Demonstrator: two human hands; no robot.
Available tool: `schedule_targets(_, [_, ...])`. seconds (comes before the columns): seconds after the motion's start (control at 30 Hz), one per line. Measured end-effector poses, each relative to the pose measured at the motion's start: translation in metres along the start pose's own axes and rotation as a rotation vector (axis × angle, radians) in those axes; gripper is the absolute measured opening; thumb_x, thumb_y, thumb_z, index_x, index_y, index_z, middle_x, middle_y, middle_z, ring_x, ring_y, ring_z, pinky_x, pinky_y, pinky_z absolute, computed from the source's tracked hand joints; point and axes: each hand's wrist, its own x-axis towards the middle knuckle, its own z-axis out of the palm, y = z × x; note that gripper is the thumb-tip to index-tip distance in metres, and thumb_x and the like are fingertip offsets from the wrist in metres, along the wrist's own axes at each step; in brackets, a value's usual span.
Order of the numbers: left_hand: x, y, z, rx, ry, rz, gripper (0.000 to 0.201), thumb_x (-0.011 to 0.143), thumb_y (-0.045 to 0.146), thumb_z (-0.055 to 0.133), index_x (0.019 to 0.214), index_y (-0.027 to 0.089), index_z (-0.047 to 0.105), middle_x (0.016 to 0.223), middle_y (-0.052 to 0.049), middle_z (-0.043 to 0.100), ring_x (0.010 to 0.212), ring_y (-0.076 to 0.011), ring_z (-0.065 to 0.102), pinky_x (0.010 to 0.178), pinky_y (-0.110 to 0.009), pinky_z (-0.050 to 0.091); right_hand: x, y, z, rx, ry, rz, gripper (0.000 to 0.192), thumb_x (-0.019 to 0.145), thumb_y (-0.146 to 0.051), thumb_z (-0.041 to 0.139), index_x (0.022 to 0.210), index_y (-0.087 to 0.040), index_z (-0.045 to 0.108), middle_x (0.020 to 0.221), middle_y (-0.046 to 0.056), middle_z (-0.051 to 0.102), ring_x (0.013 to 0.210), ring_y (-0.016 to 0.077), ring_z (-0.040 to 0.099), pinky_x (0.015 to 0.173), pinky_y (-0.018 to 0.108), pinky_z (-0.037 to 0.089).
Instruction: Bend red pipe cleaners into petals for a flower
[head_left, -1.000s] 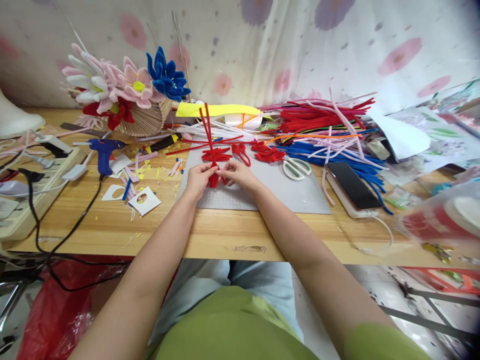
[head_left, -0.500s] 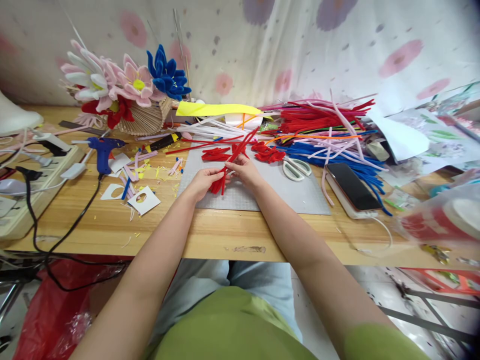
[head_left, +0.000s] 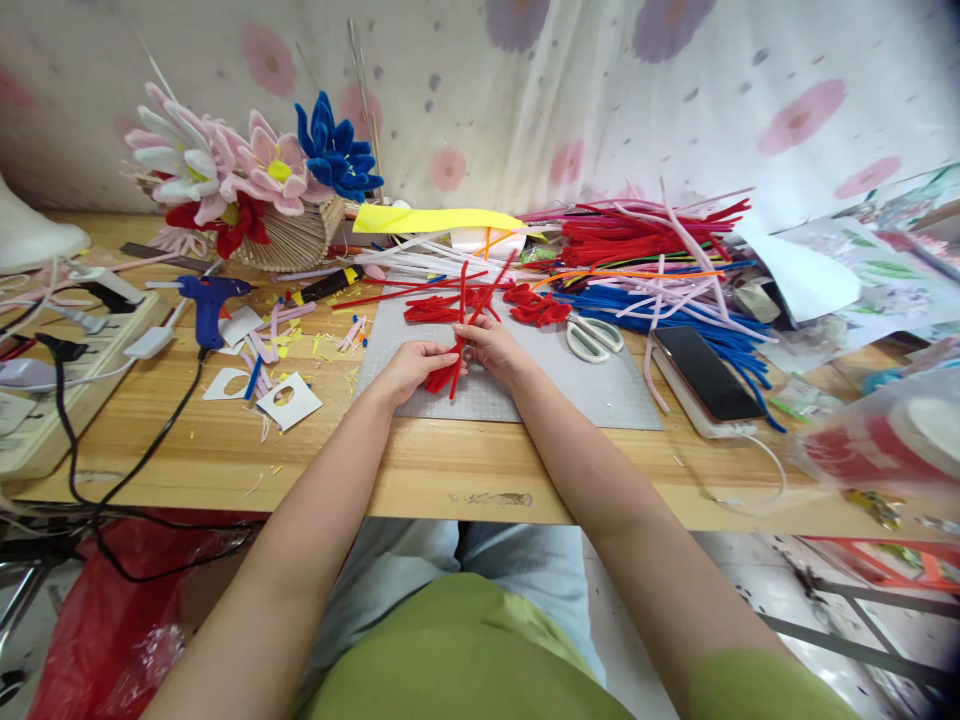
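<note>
Both hands meet over a grey cutting mat (head_left: 600, 385) on the wooden table (head_left: 420, 465). My left hand (head_left: 411, 366) pinches the lower folded end of a red pipe-cleaner piece (head_left: 448, 372). My right hand (head_left: 489, 345) grips the same piece a little higher, where its two long red strands (head_left: 480, 295) stick up and away from me. Folded red pipe-cleaner petals (head_left: 429, 308) lie just beyond my hands, and more of these petals (head_left: 537, 306) lie to the right.
White scissors (head_left: 592, 337) and a phone (head_left: 705, 372) lie right of my hands. A heap of red, blue and pink pipe cleaners (head_left: 652, 250) fills the back right. A blue glue gun (head_left: 208, 303), paper scraps, a power strip (head_left: 52, 380) and a flower basket (head_left: 247, 190) stand left.
The red strands stood upright a second ago; now they lean away to the right. My right hand has slid up the piece while the left keeps hold of the lower end.
</note>
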Motion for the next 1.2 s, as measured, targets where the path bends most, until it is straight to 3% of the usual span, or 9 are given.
schedule_targets(0.13, [-0.001,0.001,0.0,-0.004,-0.041,-0.017,0.013,0.067,0.015,0.073,0.078,0.009,0.068,0.073,-0.009,0.071,0.065,-0.0162,0.067,0.069,-0.029,0.052,0.0,0.002,-0.002,-0.034,-0.071,-0.011,0.04,0.052,-0.04,0.079,0.074,-0.017,0.054,0.058,-0.006,0.055,0.044,0.0046,0.046,0.041,0.018,0.035])
schedule_targets(0.37, [-0.003,0.003,0.0,0.004,-0.081,-0.016,0.012,0.068,0.013,0.072,0.076,0.008,0.068,0.073,-0.01,0.071,0.065,-0.0165,0.068,0.071,-0.029,0.052,0.001,0.004,0.0,-0.073,0.005,-0.021,0.039,0.054,-0.042,0.077,0.067,-0.017,0.051,0.054,-0.006,0.049,0.044,0.004,0.042,0.041,0.018,0.03])
schedule_targets(0.63, [-0.003,0.004,0.008,0.048,0.019,-0.021,0.013,0.068,0.02,0.072,0.074,0.011,0.065,0.064,-0.005,0.069,0.058,-0.0139,0.065,0.063,-0.027,0.051,0.002,0.008,0.006,-0.116,0.038,-0.062,0.031,0.06,-0.031,0.068,0.064,-0.02,0.04,0.052,-0.008,0.047,0.042,0.0046,0.039,0.041,0.019,0.028])
schedule_targets(0.77, [0.0,0.001,0.01,0.063,0.089,0.016,0.016,0.064,0.023,0.074,0.07,0.012,0.064,0.06,-0.003,0.067,0.053,-0.0128,0.062,0.059,-0.026,0.05,0.001,0.007,0.007,-0.055,0.073,-0.064,0.033,0.057,-0.031,0.071,0.065,-0.019,0.042,0.055,-0.007,0.053,0.046,0.0059,0.044,0.042,0.019,0.033])
schedule_targets(1.0, [-0.003,0.007,0.008,-0.064,0.095,0.031,0.009,0.069,0.016,0.069,0.073,0.011,0.063,0.062,-0.004,0.066,0.055,-0.0125,0.062,0.059,-0.026,0.05,-0.006,-0.004,-0.006,-0.027,-0.231,-0.006,0.031,0.061,-0.041,0.074,0.078,-0.017,0.062,0.079,0.002,0.066,0.063,0.0115,0.058,0.055,0.025,0.049])
schedule_targets(1.1, [-0.004,0.011,0.005,-0.147,0.043,-0.027,0.004,0.077,0.014,0.062,0.076,0.011,0.062,0.061,-0.002,0.063,0.053,-0.01,0.058,0.058,-0.026,0.052,-0.005,-0.006,-0.012,-0.081,-0.29,-0.058,0.031,0.061,-0.036,0.076,0.085,-0.019,0.065,0.086,0.002,0.067,0.075,0.0134,0.061,0.067,0.027,0.051])
schedule_targets(1.2, [-0.004,0.011,0.001,-0.189,-0.021,-0.077,0.012,0.083,0.015,0.055,0.073,0.01,0.061,0.064,-0.002,0.061,0.054,-0.0084,0.057,0.057,-0.024,0.052,-0.004,-0.007,-0.015,-0.19,-0.332,-0.13,0.029,0.065,-0.034,0.073,0.089,-0.019,0.066,0.08,0.001,0.066,0.075,0.0124,0.06,0.069,0.026,0.049])
